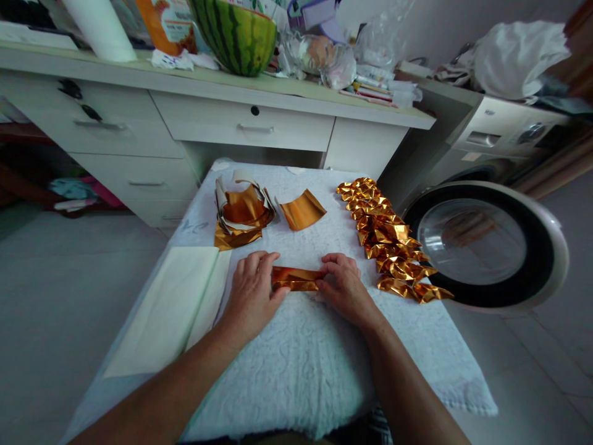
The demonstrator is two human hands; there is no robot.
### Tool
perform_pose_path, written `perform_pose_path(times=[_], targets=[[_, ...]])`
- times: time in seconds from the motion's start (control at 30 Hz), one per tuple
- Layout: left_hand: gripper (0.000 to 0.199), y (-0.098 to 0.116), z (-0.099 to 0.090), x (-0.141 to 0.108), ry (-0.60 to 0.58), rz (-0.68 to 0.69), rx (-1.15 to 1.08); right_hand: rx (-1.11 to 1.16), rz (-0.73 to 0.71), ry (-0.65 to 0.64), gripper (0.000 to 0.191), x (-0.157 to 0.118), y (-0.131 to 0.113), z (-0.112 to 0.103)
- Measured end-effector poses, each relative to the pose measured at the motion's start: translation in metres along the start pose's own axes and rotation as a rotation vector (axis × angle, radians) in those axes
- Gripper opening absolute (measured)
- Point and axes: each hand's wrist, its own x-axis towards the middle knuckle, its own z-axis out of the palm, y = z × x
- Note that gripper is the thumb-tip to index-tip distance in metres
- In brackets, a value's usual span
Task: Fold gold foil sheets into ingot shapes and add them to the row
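A narrow folded strip of gold foil paper [297,279] lies crosswise between my hands, low over the cloth. At its left end, the fingers and thumb of my left hand [254,287] are closed on it. My right hand [343,285] pinches the other end. Beyond them, a curled stack of gold foil sheets [244,207] with pale backs sits at the left. Beside that stack lies a single curved gold sheet [303,210]. Several folded, twisted gold foil pieces [386,238] form an overlapping row to the right of my right hand.
White paper sheets [162,309] lie left of my left hand. A pale cloth [296,364] covers the table. Behind stands a desk [287,120] bearing a cut watermelon [236,37] and clutter. At the right, an open washing machine door [484,244] reaches close to the table.
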Motion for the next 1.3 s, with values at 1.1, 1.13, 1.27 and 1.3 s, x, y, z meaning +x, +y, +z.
perform_pose_path(times=[1.1,1.13,1.27,1.3], targets=[[0.032,0.003,-0.009,0.005,-0.059,-0.353,-1.084,0.863,-0.002,0.003,0.024,0.003,0.0,0.001],[0.033,0.004,-0.009,0.005,-0.057,-0.36,-1.086,0.883,0.016,-0.006,0.026,0.003,0.0,0.001],[0.034,0.004,-0.011,0.006,-0.041,-0.376,-1.055,0.924,0.087,-0.012,0.031,0.002,-0.002,0.004],[0.034,0.004,-0.012,0.006,-0.037,-0.375,-1.047,0.929,0.103,-0.005,0.032,0.002,-0.003,0.004]])
